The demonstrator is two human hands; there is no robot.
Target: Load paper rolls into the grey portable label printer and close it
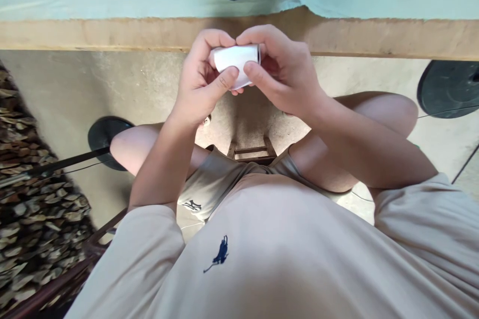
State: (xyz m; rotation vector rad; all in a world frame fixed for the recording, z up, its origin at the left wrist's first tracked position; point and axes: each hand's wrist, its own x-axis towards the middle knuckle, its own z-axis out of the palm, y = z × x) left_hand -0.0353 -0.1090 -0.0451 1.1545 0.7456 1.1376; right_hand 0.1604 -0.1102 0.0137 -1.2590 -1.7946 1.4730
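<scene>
Below the table edge (149, 35), the left hand (200, 84) and right hand (279, 72) both grip a small white roll (234, 60), thumbs seemingly working its surface, which likely calls for careful fingertip picking.

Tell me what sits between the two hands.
In the head view, a small white roll sits between the left hand and right hand; both grip it, below the wooden table edge.

Soft daylight, mild shadows underneath, sharp centre, edges stretched
</scene>
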